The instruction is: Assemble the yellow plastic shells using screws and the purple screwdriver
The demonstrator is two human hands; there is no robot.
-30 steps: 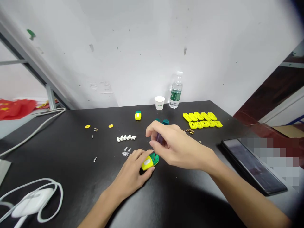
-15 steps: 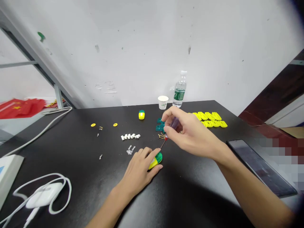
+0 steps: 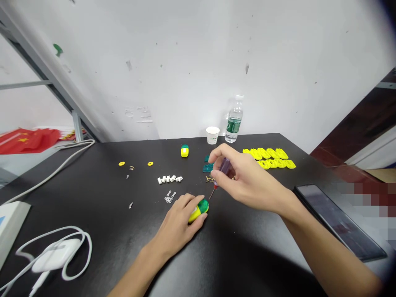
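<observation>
My left hand (image 3: 182, 218) is closed around a small yellow case with a green translucent end (image 3: 203, 206), resting on the table. In my right hand (image 3: 238, 173) is a screwdriver (image 3: 225, 166) with a purple handle, its thin shaft slanting down to the left. The screwdriver's tip is just right of the green end, apart from it. Behind my right hand lie green plastic pieces (image 3: 208, 168) and small brass-coloured screws (image 3: 209, 179), partly hidden. A similar yellow and green case (image 3: 185, 151) stands farther back.
White parts (image 3: 170, 179) and small clear links (image 3: 168, 198) lie left of centre, yellow discs (image 3: 150, 163) beyond. Rows of yellow shells (image 3: 269, 154) are at the back right, near a paper cup (image 3: 212, 135) and water bottle (image 3: 234, 121). A phone (image 3: 337, 218) lies right; a white charger (image 3: 57, 253) left.
The screwdriver's tip has come away from the green end of the case. My left hand has shifted slightly left with the case.
</observation>
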